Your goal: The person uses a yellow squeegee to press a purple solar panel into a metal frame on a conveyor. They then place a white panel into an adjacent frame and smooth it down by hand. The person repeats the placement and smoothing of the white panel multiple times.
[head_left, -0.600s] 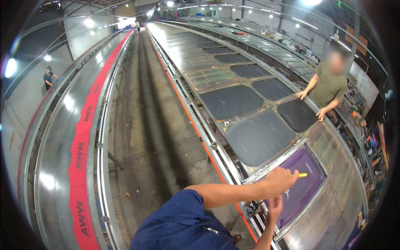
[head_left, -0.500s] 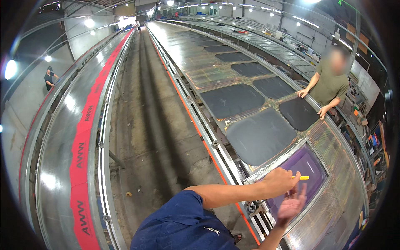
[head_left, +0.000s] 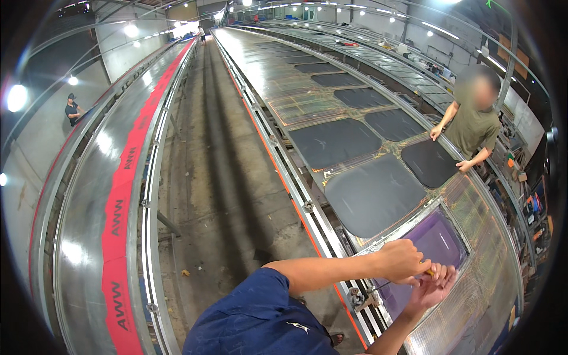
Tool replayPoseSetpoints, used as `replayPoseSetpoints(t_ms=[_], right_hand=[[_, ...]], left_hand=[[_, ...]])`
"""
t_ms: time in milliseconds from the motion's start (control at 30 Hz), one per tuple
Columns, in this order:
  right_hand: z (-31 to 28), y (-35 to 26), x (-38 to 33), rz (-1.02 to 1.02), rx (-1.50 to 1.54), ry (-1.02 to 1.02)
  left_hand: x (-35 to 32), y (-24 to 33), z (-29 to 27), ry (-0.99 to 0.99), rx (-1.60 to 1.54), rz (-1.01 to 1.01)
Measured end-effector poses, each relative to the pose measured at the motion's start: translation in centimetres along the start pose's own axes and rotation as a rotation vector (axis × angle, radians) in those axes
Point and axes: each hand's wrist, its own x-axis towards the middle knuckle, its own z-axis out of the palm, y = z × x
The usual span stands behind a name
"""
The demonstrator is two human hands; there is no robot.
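My left hand [head_left: 401, 260] reaches across my body and is closed around a thin yellow marker [head_left: 427, 272], over the near corner of a purple panel [head_left: 441, 236] set in a metal frame. My right hand [head_left: 436, 285] comes up from below with fingers spread and presses against the left hand at the marker's tip. Whether it grips the marker is not clear. My blue sleeve [head_left: 260, 313] fills the lower middle. Both hands hover at the edge rail [head_left: 307, 207] of the long table.
Dark rounded sheets [head_left: 373, 195] lie in rows along the glossy table. A co-worker in an olive shirt [head_left: 473, 127] rests both hands on one sheet [head_left: 429, 163] across the table. A concrete aisle [head_left: 219, 177] runs left of it, then a second line with a red strip [head_left: 121, 195]. Another person [head_left: 74, 109] stands far left.
My right hand has risen from beneath the left hand and now touches it at the marker. The left hand has stayed over the purple panel's corner.
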Motion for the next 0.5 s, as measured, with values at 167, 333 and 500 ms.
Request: replayPoseSetpoints(t_ms=[167,333,500], right_hand=[[1.2,0.0,-3.7,-0.29,-0.231,-0.079],[2.0,0.3,-6.4,-0.421,-0.609,-0.239],[4.7,4.0,-8.6,-0.598,-1.456,-0.61]], left_hand=[[2.7,-3.5,0.8,0.402,-0.296,0.173],[6.0,-3.8,3.7,0.492,-0.587,-0.056],[10.6,0.3,8.8,0.507,-1.233,-0.25]])
